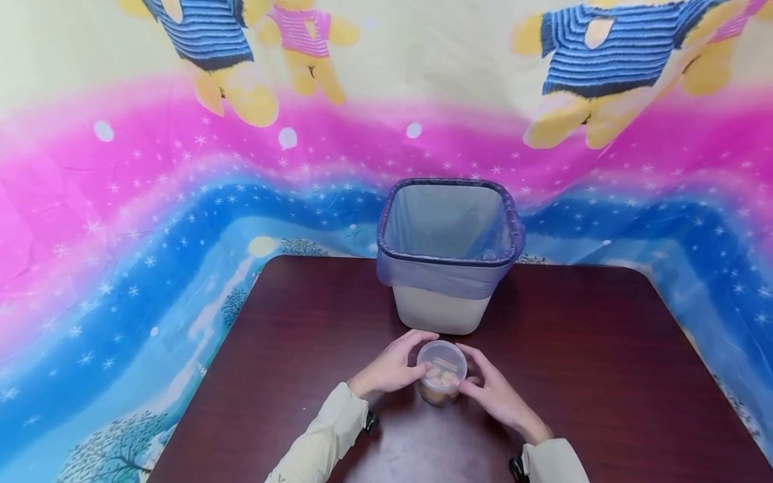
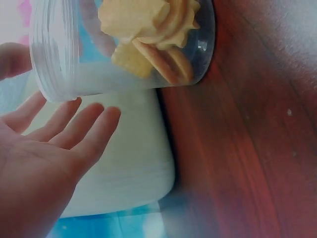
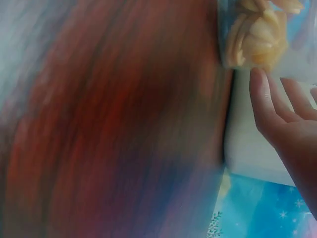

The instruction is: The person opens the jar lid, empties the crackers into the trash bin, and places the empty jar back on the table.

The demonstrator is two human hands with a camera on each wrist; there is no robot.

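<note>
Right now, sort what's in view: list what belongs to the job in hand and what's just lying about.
In the job:
lidded clear plastic jar
cookies inside it
left hand and right hand, at the jar

Just around, it seems:
bin with purple liner, though close enough to matter
dark table
printed backdrop cloth

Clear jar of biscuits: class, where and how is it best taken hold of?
The jar is probably best gripped around its side wall, below the lid, coming from left and right together. It stands upright, and its round wall offers opposite faces to squeeze; the bin close behind makes the far side tighter.
</note>
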